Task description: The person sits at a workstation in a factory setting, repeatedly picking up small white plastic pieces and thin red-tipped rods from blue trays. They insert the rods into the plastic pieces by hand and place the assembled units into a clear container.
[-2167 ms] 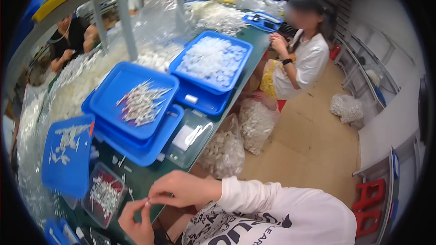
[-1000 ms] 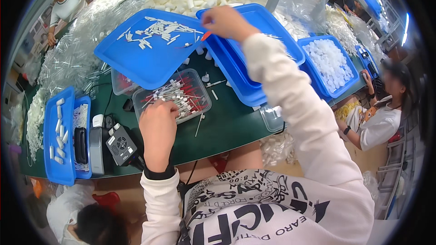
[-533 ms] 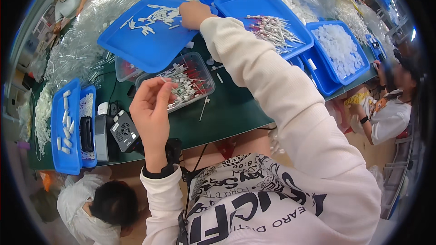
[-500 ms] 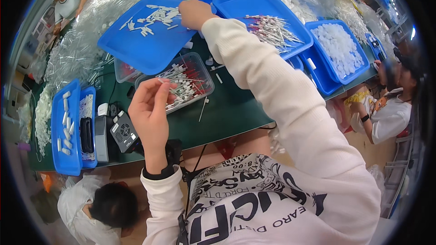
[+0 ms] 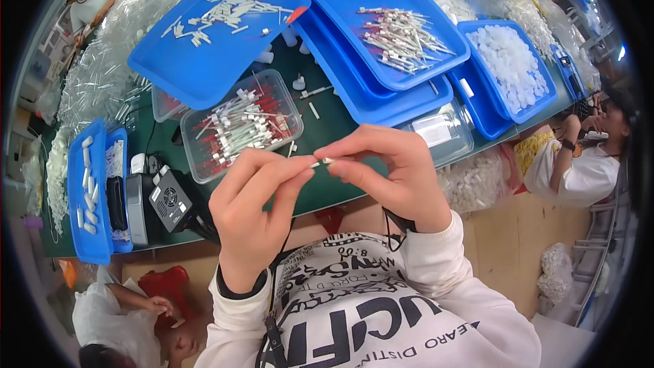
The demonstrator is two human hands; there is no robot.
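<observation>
My left hand (image 5: 255, 194) and my right hand (image 5: 392, 169) meet tip to tip above the near edge of the table. Each pinches the end of a small white piece; the left one's looks like a thin stick end, and a white bit (image 5: 328, 161) shows at the right fingertips. Most of both pieces is hidden by fingers. Just beyond my left hand stands a clear plastic box (image 5: 297, 105) full of thin white-and-red sticks with white blocks on them. Behind it, a tilted blue tray (image 5: 204, 71) carries loose short white tubes. To the right, another blue tray (image 5: 340, 24) holds a heap of similar sticks.
White chunks fill a blue tray (image 5: 541, 105) at the right. A lidded clear box (image 5: 460, 129) sits before the stacked trays. At left are a grey device with a fan grille (image 5: 170, 199) and a blue tray of white cylinders (image 5: 95, 235). Other people sit at both sides.
My right hand has come back from the left blue tray to meet my left hand. The left hand has moved away from the clear box, toward me and rightward.
</observation>
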